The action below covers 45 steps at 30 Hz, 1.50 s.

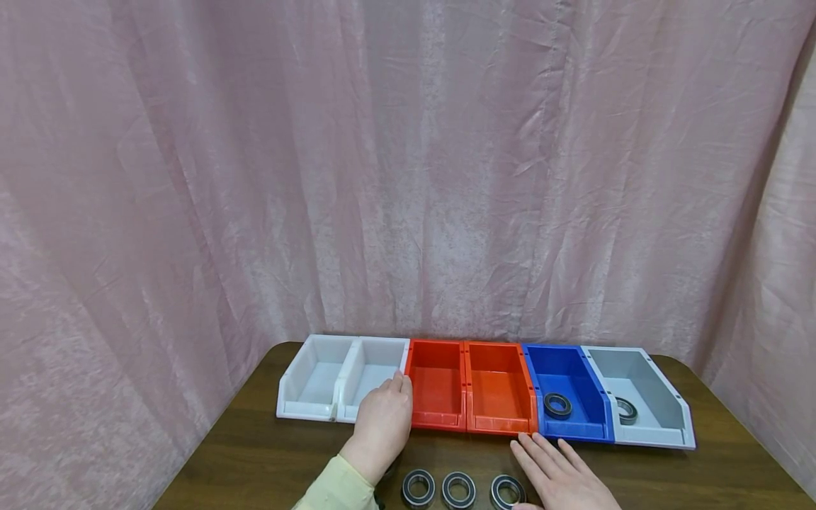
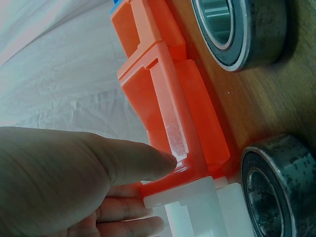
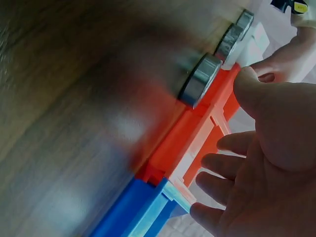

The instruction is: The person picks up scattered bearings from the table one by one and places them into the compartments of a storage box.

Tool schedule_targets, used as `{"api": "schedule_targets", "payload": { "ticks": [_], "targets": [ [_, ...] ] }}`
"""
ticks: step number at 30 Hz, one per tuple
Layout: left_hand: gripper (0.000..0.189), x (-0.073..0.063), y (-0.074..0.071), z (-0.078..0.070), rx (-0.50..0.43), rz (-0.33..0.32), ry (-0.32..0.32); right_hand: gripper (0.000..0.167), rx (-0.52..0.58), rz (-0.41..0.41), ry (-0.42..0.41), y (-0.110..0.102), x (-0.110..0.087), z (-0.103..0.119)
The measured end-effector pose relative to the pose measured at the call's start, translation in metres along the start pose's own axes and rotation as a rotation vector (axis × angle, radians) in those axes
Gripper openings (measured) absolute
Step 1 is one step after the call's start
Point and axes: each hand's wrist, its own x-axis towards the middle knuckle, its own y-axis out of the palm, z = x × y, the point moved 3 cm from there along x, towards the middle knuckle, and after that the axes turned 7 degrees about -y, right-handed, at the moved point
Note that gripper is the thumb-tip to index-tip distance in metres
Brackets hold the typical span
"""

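Three steel ball bearings with dark seals lie in a row on the table, a left bearing [image 1: 431,489], a middle bearing [image 1: 472,489] and a right bearing [image 1: 496,494]. A further dark ring shows partly behind my left wrist. My left hand [image 1: 384,419] reaches over the front of the second white bin [image 1: 347,397], beside the red bin [image 1: 436,418]; its fingers are extended and hold nothing. With fingers spread, my right hand [image 1: 564,476] is just in front of the orange bin [image 1: 501,423] and blue bin [image 1: 589,431], beside the right bearing.
One bearing [image 1: 557,416] lies in the blue bin and another bearing [image 1: 630,419] in the grey bin [image 1: 659,432] at the right end. Another white bin [image 1: 306,409] stands at the left end. A pink curtain [image 1: 408,177] hangs behind the wooden table [image 1: 248,453].
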Motion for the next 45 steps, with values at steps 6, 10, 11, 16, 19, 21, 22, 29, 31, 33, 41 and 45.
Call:
{"api": "schedule_targets", "payload": {
  "ticks": [6, 10, 11, 16, 19, 21, 22, 29, 31, 33, 41, 45],
  "targets": [
    [0.051, 0.000, 0.000, 0.000, -0.008, -0.004, -0.006, 0.115, -0.021, 0.028, -0.037, 0.006, 0.002, -0.002],
    [0.051, 0.000, 0.001, 0.000, -0.007, -0.003, -0.007, 0.118, -0.028, 0.042, -0.044, 0.009, 0.004, -0.002],
    [0.051, 0.000, 0.001, 0.000, -0.005, -0.005, -0.006, 0.119, -0.031, 0.046, -0.042, 0.009, 0.004, -0.002],
    [0.050, -0.001, 0.000, 0.000, -0.002, -0.020, -0.002, 0.119, -0.028, 0.063, -0.040, 0.011, 0.006, -0.002],
    [0.047, -0.001, 0.000, 0.000, 0.001, -0.028, 0.000, 0.119, -0.027, 0.077, -0.035, 0.012, 0.007, -0.003],
    [0.048, -0.001, 0.000, 0.000, 0.000, -0.023, -0.001, 0.119, -0.026, 0.089, -0.028, 0.013, 0.008, -0.004],
    [0.049, -0.001, 0.000, 0.000, 0.000, -0.019, -0.001, 0.119, -0.026, 0.094, -0.026, 0.014, 0.009, -0.005],
    [0.050, 0.000, 0.001, 0.000, -0.001, -0.014, 0.001, 0.118, -0.025, 0.104, -0.029, 0.021, 0.013, -0.010],
    [0.049, 0.000, 0.002, 0.000, 0.000, -0.021, 0.003, 0.118, -0.025, 0.107, -0.028, 0.022, 0.013, -0.011],
    [0.049, 0.000, 0.001, 0.000, 0.001, -0.021, 0.002, 0.117, -0.023, 0.109, -0.028, 0.022, 0.014, -0.012],
    [0.054, 0.000, 0.002, 0.000, -0.001, 0.016, -0.011, 0.109, -0.008, 0.123, -0.034, 0.021, 0.018, -0.005],
    [0.055, 0.000, 0.002, 0.000, 0.000, 0.022, -0.007, 0.104, -0.015, 0.125, -0.047, 0.021, 0.019, -0.003]
  ]
}}
